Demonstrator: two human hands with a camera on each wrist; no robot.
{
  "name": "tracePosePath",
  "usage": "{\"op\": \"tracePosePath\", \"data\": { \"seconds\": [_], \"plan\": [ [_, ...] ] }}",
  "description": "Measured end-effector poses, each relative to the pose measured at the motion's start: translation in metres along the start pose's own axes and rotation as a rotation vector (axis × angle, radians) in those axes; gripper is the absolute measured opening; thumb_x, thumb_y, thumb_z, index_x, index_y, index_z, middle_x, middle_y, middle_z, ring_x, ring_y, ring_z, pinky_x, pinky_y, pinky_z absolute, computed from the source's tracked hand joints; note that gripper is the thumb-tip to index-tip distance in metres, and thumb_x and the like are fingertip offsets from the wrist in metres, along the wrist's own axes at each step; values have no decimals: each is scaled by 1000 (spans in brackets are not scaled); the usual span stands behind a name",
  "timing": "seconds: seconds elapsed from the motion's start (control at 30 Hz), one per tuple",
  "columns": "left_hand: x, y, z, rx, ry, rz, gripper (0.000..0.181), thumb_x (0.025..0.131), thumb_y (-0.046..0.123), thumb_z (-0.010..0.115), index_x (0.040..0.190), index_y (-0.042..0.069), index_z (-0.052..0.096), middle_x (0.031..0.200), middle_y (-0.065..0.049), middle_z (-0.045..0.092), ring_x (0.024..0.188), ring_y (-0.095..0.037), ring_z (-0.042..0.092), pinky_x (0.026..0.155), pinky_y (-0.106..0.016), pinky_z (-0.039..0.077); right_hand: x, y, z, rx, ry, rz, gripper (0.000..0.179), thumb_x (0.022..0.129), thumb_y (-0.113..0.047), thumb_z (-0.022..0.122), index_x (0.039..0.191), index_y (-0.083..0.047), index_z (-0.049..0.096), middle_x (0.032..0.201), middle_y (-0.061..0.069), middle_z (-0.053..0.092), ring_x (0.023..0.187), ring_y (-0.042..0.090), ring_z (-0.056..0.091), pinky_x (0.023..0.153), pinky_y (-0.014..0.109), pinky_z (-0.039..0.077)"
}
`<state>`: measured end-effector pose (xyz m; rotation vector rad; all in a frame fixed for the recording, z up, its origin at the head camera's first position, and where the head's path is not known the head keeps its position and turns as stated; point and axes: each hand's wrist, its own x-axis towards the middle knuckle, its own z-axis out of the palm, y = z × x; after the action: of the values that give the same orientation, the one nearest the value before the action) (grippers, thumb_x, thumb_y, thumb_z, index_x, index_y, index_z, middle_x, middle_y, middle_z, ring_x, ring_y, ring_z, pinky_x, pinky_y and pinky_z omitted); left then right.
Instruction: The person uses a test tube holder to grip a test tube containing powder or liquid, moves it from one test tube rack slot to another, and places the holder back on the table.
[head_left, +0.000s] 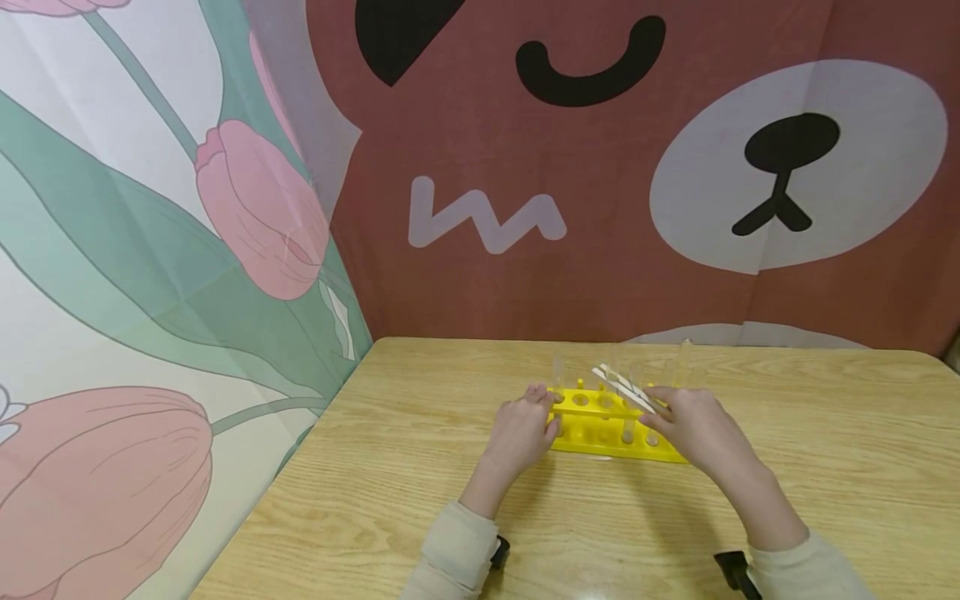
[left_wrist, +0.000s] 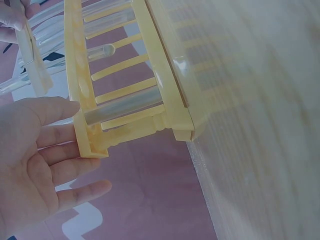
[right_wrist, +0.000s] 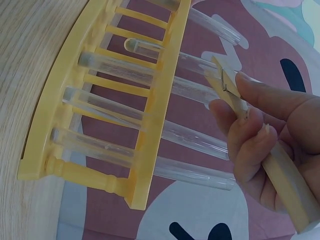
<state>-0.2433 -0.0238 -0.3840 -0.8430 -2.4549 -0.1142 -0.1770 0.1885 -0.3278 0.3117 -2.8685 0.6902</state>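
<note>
A yellow test tube rack (head_left: 611, 454) stands on the table with several clear glass test tubes in it. My left hand (head_left: 517, 429) holds the rack's left end, thumb and fingertips against the upper plate. A wooden test tube clamp (right_wrist: 290, 187) with a metal spring is gripped in my right hand (head_left: 701, 429), above the rack's right half. The clamp's jaws are at the upper part of one test tube (right_wrist: 145, 47). This tube's rounded bottom hangs above the rack's base, while neighbouring tubes (right_wrist: 105, 110) reach down to it. Whether the jaws are tight on it, I cannot tell.
The wood-grain table (head_left: 390, 467) extends around the rack. Behind it hangs a brown cloth (head_left: 465, 292) with a bear face, and a tulip-print cloth (head_left: 262, 208) covers the left side. Test tubes rise well above the upper plate, close to my right hand.
</note>
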Motion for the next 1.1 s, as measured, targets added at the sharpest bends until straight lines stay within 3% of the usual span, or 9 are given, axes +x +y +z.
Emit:
{"op": "tracePosePath", "data": {
  "seconds": [0.77, 1.1],
  "plan": [
    [1, 1, -1, -3, -6, -3, 21, 83, 23, 61, 98, 11, 68, 97, -1, 63, 103, -16, 55, 62, -25, 49, 2, 0, -1, 7, -21, 23, 47, 80, -14, 65, 117, 12, 51, 54, -1, 46, 41, 10, 31, 39, 22, 28],
    [0, 0, 0, 4, 8, 7, 20, 82, 23, 62, 97, 11, 68, 92, 1, 62, 101, -15, 57, 55, -22, 47, 2, 0, -2, 9, -27, 17, 47, 80, -14, 65, 116, 11, 52, 53, -1, 47, 41, 10, 30, 39, 22, 27]
  ]
}}
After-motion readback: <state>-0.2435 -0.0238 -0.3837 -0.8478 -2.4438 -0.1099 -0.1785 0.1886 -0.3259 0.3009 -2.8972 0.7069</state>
